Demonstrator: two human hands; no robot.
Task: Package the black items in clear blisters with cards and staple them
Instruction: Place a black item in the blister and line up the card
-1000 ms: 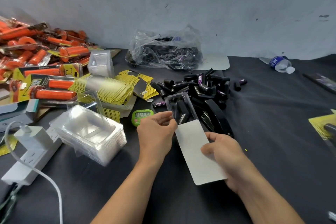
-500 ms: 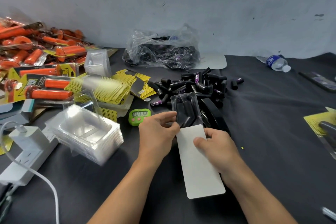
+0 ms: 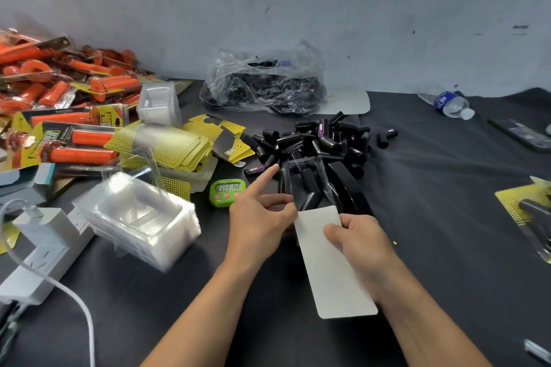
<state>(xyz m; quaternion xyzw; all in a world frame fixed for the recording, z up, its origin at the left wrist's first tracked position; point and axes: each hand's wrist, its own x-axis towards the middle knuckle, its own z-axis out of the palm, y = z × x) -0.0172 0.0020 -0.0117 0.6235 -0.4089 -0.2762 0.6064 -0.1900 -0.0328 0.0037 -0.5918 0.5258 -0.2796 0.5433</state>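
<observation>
Here, the dark tabletop (image 3: 447, 262) carries a loose pile of black items (image 3: 322, 140) at its centre, a stack of empty blisters (image 3: 143, 217) well to the left, and a black stapler (image 3: 348, 188) just behind the work. In front of the pile a white card (image 3: 331, 271) is held above the cloth, its far end meeting the near end of a filled blister (image 3: 307, 179), which tilts up and away and has black pieces inside.

The likely trouble is the card missing the blister's edge channels. It looks slightly skewed to the blister, so pushing it in could make it ride over the flange or buckle. The upward tilt could also let the pieces slide toward the open near end and block the card.

The left hand (image 3: 256, 226) comes in from below, palm down. Its thumb and lower fingers (image 3: 280, 198) pinch the blister's near left corner, and its index finger is stretched out, pointing at the pile. The right hand (image 3: 360, 241) grips the card's right edge, thumb pressed on top and the other fingers curled beneath, out of sight.
</observation>
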